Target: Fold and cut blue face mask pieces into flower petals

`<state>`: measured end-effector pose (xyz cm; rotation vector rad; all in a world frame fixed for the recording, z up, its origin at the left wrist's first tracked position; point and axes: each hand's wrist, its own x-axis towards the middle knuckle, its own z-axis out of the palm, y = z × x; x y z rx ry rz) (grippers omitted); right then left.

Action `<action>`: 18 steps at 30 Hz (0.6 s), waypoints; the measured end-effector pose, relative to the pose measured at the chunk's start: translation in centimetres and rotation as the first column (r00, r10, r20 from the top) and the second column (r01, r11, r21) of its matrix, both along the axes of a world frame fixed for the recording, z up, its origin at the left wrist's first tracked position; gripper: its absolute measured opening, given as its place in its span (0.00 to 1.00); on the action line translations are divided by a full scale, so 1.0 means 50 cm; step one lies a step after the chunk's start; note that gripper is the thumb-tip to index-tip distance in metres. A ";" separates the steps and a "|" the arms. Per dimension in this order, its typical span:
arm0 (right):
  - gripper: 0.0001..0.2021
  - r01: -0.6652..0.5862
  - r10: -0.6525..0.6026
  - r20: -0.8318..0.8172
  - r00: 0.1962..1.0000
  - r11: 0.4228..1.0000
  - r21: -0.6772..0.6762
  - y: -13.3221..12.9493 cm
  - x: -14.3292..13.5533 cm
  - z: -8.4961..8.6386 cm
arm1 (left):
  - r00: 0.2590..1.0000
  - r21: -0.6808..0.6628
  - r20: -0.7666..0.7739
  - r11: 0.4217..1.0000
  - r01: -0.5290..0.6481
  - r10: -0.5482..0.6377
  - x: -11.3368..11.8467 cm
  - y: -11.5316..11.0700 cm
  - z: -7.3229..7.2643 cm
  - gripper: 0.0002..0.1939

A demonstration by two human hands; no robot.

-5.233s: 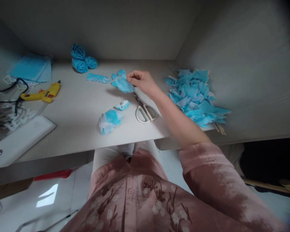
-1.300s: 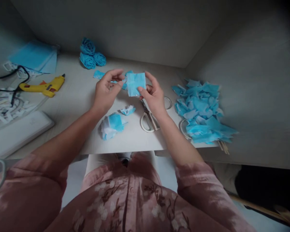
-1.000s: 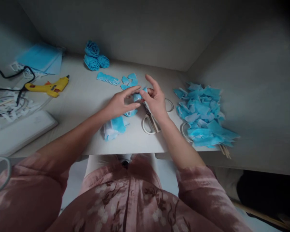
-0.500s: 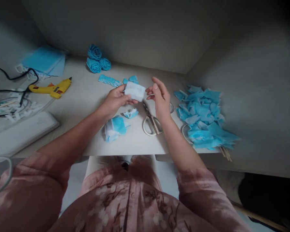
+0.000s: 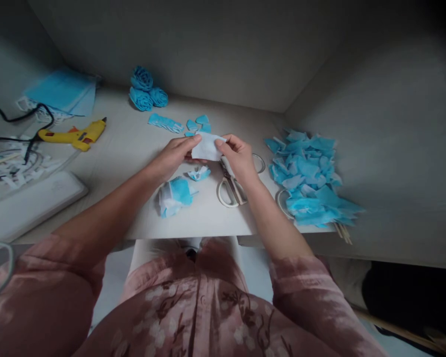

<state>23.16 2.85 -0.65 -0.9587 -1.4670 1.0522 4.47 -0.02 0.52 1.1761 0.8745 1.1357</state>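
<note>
A white piece of mask fabric (image 5: pixel 208 148) is stretched between my two hands above the table. My left hand (image 5: pixel 180 151) pinches its left side, thumb on top. On the right edge, my right hand (image 5: pixel 238 151) grips it with thumb and fingers. Scissors (image 5: pixel 229 189) lie on the table below my right hand, partly hidden by it. Nearer me are a crumpled blue and white fabric bundle (image 5: pixel 175 197) and a small blue and white scrap (image 5: pixel 199 173). Small blue cut pieces (image 5: pixel 197 122) and a row of blue strips (image 5: pixel 165 123) lie beyond my hands.
Three blue fabric roses (image 5: pixel 144 89) stand at the back. Left are a yellow glue gun (image 5: pixel 74 135), a stack of blue masks (image 5: pixel 61 93), cords and a white box-like device (image 5: pixel 37 208). A heap of blue fabric pieces (image 5: pixel 306 163), tape rolls (image 5: pixel 283 204) and thin sticks (image 5: pixel 343 233) lie right.
My right hand has moved left and taken hold of the fabric's right edge. The left thumb has shifted up to the upper left part of the fabric.
</note>
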 end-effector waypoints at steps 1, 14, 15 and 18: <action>0.29 -0.012 0.012 0.010 1.000 1.000 0.003 0.000 0.000 -0.001 | 1.000 -0.008 -0.019 1.000 -0.008 0.008 0.000 0.000 0.000 0.26; 0.28 -0.069 0.026 0.192 0.981 0.973 0.222 -0.001 0.020 -0.004 | 0.991 -0.018 0.054 0.993 -0.119 0.120 -0.008 0.010 -0.003 0.12; 0.28 -0.083 0.030 0.211 0.977 0.965 0.248 -0.001 0.022 -0.002 | 0.990 -0.023 0.067 0.992 -0.123 0.125 -0.009 0.011 0.000 0.12; 0.25 -0.118 0.031 0.276 0.961 0.944 0.309 -0.005 0.022 0.004 | 0.990 -0.045 0.069 0.992 -0.119 0.122 -0.010 0.009 0.007 0.11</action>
